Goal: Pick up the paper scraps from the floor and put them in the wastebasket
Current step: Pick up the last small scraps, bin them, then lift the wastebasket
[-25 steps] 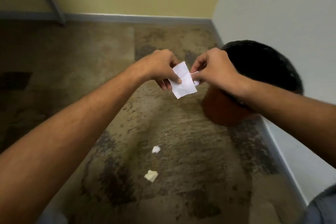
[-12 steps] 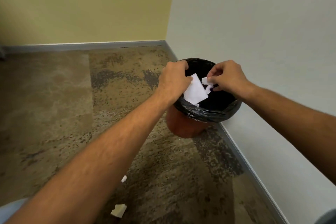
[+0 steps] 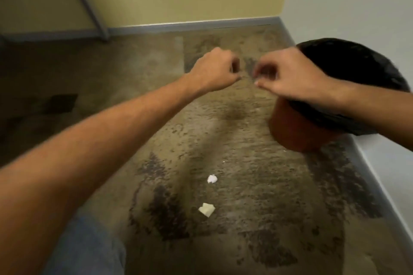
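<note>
Two paper scraps lie on the mottled brown floor: a crumpled white scrap and, nearer to me, a cream scrap. The wastebasket is red with a black bag liner and stands at the right against the white wall. My left hand hovers above the floor left of the basket, fingers curled in, with no paper showing. Close beside it my right hand is just in front of the basket's rim, fingers also curled and no paper visible. Both hands are blurred.
A grey baseboard runs along the yellow back wall and the white right wall. A slanted grey bar meets the floor at the back left. My knee in blue jeans fills the lower left corner.
Half a second ago both hands held white paper pieces over the open basket. Now the paper is gone from them, and they have drawn back to the left of the basket.
</note>
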The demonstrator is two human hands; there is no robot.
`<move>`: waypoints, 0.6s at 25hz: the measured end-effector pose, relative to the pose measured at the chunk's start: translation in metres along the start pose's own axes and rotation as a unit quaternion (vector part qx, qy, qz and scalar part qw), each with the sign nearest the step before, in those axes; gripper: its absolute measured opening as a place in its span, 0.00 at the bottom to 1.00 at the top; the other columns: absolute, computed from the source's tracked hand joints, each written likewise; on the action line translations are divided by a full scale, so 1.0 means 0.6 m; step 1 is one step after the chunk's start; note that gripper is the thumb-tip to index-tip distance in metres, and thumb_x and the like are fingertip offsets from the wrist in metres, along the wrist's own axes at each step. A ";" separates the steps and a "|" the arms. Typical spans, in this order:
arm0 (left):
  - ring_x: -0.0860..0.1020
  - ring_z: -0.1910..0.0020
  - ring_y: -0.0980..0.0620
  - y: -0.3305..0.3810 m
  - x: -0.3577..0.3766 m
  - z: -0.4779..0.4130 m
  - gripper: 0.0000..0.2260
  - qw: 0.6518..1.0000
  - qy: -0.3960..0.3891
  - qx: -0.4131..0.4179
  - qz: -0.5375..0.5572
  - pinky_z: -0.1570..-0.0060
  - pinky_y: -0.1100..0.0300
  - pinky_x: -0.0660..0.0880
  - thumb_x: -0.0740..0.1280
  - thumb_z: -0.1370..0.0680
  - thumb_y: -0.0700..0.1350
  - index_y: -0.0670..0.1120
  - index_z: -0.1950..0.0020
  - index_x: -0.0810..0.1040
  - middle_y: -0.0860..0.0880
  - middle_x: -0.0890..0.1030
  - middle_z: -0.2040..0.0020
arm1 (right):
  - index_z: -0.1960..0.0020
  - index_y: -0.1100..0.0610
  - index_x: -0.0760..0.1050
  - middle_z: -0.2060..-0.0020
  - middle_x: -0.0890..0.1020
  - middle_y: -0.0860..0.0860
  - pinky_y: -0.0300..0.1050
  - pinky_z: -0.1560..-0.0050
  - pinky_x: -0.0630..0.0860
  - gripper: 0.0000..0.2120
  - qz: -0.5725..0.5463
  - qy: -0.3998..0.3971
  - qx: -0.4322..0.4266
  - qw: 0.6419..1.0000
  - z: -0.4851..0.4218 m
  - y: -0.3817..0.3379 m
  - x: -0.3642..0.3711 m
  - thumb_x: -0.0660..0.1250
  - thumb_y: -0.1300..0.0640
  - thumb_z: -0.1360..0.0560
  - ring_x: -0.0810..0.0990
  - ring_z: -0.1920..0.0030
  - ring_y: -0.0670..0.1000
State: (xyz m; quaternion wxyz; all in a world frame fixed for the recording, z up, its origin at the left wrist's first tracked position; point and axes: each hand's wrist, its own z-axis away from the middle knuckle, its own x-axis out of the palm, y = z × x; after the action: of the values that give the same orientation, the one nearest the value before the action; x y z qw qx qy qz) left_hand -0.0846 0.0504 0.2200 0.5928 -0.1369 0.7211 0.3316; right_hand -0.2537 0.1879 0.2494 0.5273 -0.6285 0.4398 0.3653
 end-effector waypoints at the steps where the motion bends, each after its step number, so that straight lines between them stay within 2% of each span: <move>1: 0.85 0.51 0.45 -0.044 -0.017 0.017 0.09 0.996 -0.048 0.020 -0.073 0.50 0.51 0.84 0.72 0.21 0.55 0.51 0.48 0.86 0.48 0.87 0.52 | 0.50 0.48 0.85 0.59 0.85 0.44 0.48 0.55 0.82 0.04 0.044 -0.077 -0.053 0.995 -0.010 -0.020 0.017 0.76 0.52 0.24 0.83 0.58 0.48; 3: 0.85 0.52 0.48 -0.128 -0.053 0.050 0.09 0.974 -0.145 0.044 -0.167 0.51 0.51 0.84 0.73 0.19 0.53 0.49 0.46 0.86 0.49 0.87 0.51 | 0.47 0.47 0.84 0.59 0.83 0.42 0.51 0.57 0.82 0.06 0.115 -0.178 -0.128 0.969 -0.030 -0.043 0.053 0.76 0.48 0.22 0.80 0.58 0.46; 6: 0.86 0.61 0.56 -0.213 -0.048 0.112 0.05 0.963 -0.244 0.020 -0.111 0.61 0.57 0.86 0.73 0.18 0.50 0.50 0.46 0.85 0.51 0.87 0.53 | 0.47 0.47 0.83 0.60 0.81 0.40 0.49 0.56 0.82 0.08 0.126 -0.256 -0.170 0.943 -0.038 -0.054 0.117 0.78 0.48 0.23 0.79 0.60 0.42; 8: 0.85 0.61 0.59 -0.237 0.026 0.153 0.04 0.947 -0.290 0.082 -0.111 0.58 0.67 0.83 0.74 0.18 0.49 0.51 0.46 0.86 0.53 0.88 0.52 | 0.48 0.48 0.83 0.60 0.81 0.40 0.48 0.56 0.81 0.08 0.109 -0.267 -0.151 0.945 -0.019 -0.047 0.177 0.79 0.49 0.24 0.79 0.59 0.43; 10: 0.84 0.57 0.60 -0.251 0.124 0.200 0.04 0.919 -0.345 0.159 -0.110 0.53 0.76 0.73 0.74 0.19 0.46 0.50 0.46 0.88 0.54 0.88 0.52 | 0.48 0.48 0.82 0.59 0.81 0.42 0.47 0.56 0.80 0.07 0.087 -0.276 -0.130 0.948 0.018 -0.047 0.234 0.78 0.52 0.24 0.81 0.57 0.46; 11: 0.83 0.55 0.59 -0.251 0.168 0.224 0.05 0.909 -0.362 0.182 -0.095 0.51 0.75 0.73 0.74 0.19 0.45 0.49 0.45 0.88 0.53 0.88 0.52 | 0.50 0.47 0.81 0.60 0.80 0.42 0.47 0.56 0.80 0.06 0.070 -0.294 -0.116 0.946 0.044 -0.047 0.257 0.78 0.53 0.23 0.81 0.57 0.46; 12: 0.84 0.54 0.58 -0.249 0.206 0.246 0.05 0.908 -0.365 0.191 -0.073 0.50 0.71 0.77 0.73 0.20 0.45 0.48 0.45 0.88 0.53 0.88 0.51 | 0.54 0.45 0.79 0.61 0.79 0.41 0.46 0.57 0.79 0.09 0.050 -0.313 -0.096 0.944 0.071 -0.044 0.276 0.77 0.55 0.23 0.81 0.59 0.44; 14: 0.85 0.52 0.56 -0.244 0.262 0.289 0.05 0.918 -0.339 0.204 -0.023 0.49 0.57 0.83 0.73 0.20 0.47 0.49 0.46 0.86 0.53 0.87 0.51 | 0.61 0.44 0.72 0.64 0.79 0.42 0.46 0.56 0.82 0.18 0.001 -0.328 -0.053 0.943 0.116 -0.031 0.307 0.76 0.60 0.24 0.80 0.61 0.40; 15: 0.85 0.51 0.55 -0.244 0.285 0.308 0.05 0.923 -0.323 0.210 -0.010 0.49 0.54 0.84 0.73 0.20 0.47 0.49 0.46 0.86 0.52 0.86 0.49 | 0.62 0.46 0.72 0.64 0.79 0.44 0.49 0.56 0.84 0.18 -0.021 -0.326 -0.032 0.945 0.130 -0.023 0.323 0.77 0.62 0.25 0.81 0.61 0.41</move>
State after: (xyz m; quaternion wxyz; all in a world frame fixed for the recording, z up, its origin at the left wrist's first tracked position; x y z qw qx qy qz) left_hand 0.0985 0.0932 -0.0025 0.8119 0.0978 0.5421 0.1931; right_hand -0.1733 0.2330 0.0613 0.6291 -0.5005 0.2186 0.5531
